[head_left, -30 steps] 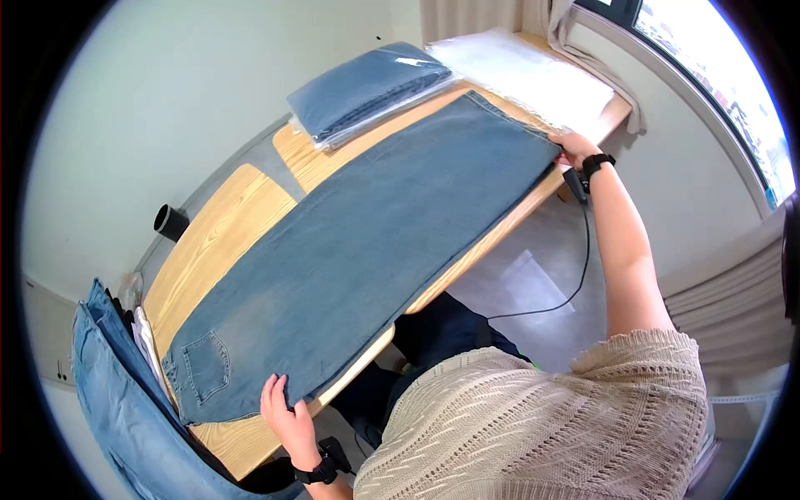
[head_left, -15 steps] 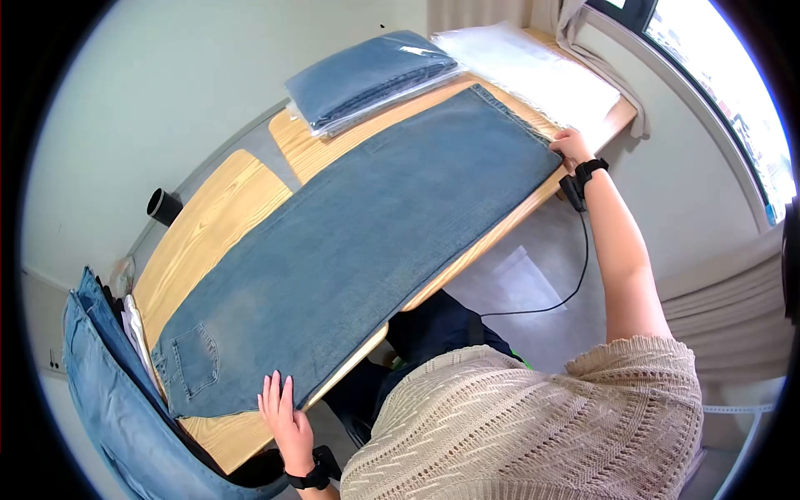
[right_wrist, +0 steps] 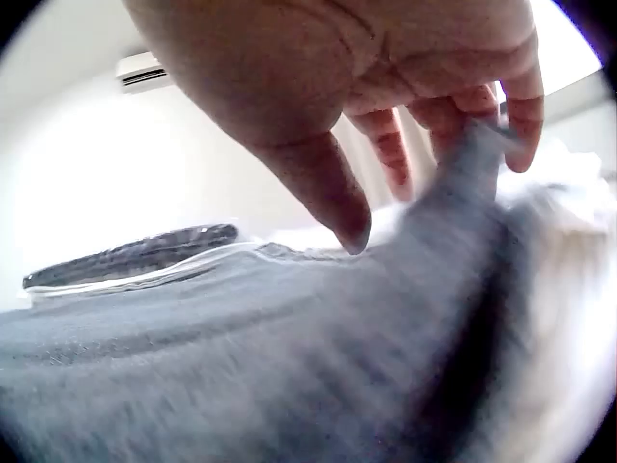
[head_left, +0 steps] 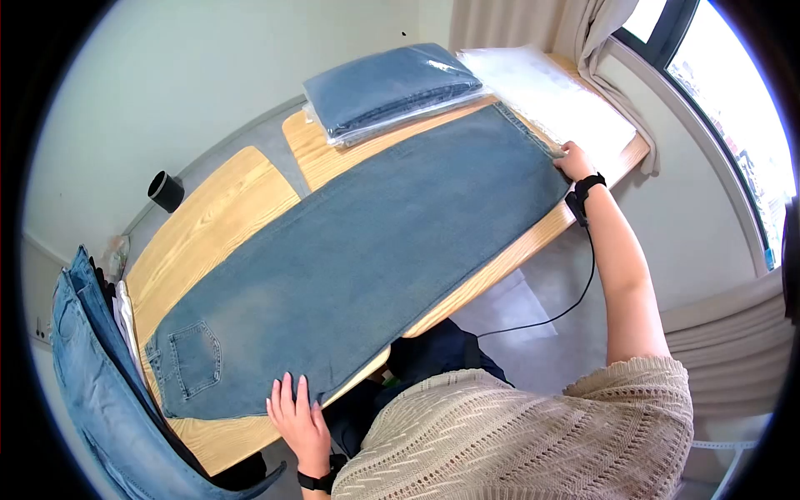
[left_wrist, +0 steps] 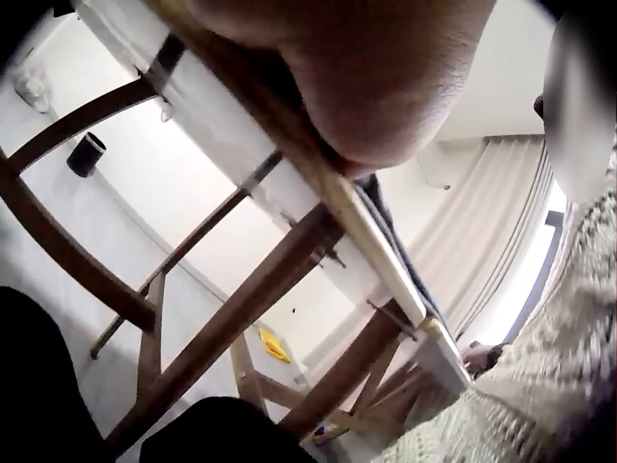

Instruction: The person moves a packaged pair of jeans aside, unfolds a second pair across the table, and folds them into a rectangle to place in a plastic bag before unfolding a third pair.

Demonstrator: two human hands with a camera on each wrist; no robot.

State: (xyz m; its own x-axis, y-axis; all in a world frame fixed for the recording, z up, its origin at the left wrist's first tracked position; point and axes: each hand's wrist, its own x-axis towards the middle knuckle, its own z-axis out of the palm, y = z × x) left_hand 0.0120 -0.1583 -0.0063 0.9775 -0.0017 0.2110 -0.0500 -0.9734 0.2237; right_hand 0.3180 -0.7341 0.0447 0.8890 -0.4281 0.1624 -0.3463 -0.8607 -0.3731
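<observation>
From where I stand, the desk (head_left: 215, 200) is the biggest thing here, and the blue jeans (head_left: 367, 237) stretch along it, laid out flat, pocket end to the person's left. Their long near side runs close to the desk's edge, so I'd judge that a hard pull towards the body could drag the denim over it.

The pale-blue denim (head_left: 96, 392) hangs at the desk's left end, right beside the waistband; a sweep of the left arm might knock it or tangle the two. At the far side, the bagged bundle (head_left: 387, 90) and white plastic bags (head_left: 558, 100) sit near the hem; slick plastic could slide if the cloth nudged it.

The left hand (head_left: 302, 423) rests on the jeans' near edge, fingers extended and spread; pressing there while the other side is pulled could crease the leg. The right hand (head_left: 574, 163) pinches the hem corner between thumb and fingers, raising a fold, and an uneven tug would skew it.

I see no brand or label on the back pocket (head_left: 196, 360), and no writing I can read anywhere.
</observation>
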